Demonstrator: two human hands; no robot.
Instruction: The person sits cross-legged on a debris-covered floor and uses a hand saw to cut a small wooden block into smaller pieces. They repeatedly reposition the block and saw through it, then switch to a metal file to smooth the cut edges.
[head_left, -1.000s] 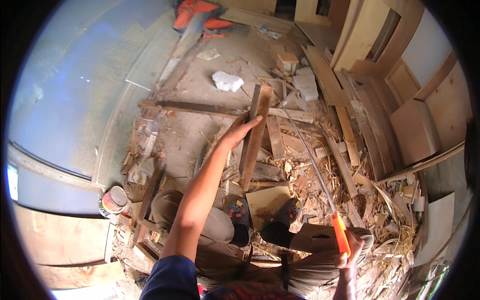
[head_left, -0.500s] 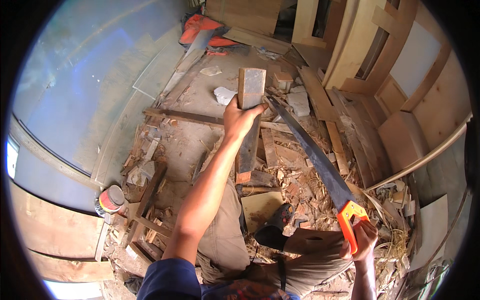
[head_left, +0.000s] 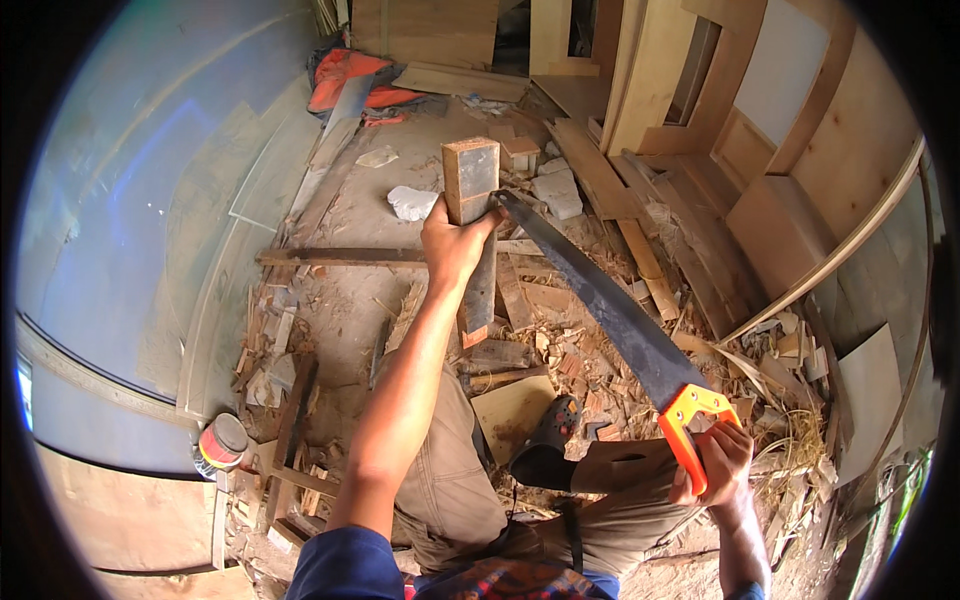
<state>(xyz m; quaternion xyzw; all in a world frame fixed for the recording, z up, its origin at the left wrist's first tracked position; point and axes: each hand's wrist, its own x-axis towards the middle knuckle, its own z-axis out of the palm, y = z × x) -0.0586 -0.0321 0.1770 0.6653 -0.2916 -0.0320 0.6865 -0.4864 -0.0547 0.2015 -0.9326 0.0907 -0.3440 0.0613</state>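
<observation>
My left hand is closed around a length of squared timber, dark-faced with a paler end, held tilted in front of me. A line crosses its face just above my thumb. In my right hand, at the lower right, is a hand saw with a dark blade and an orange handle. The blade slants up to the left, and its tip is close beside the timber, near my left thumb. Whether tip and wood touch, I cannot tell.
Wood chips and offcuts litter the floor around my legs. A long dark beam lies across the floor ahead. A paint can stands at the left. Wooden frames lean at the right, and orange cloth lies at the back.
The whole view has swung a little, so the timber and saw sit farther left. The saw has turned slightly and shows more of its blade face. Both grips are the same.
</observation>
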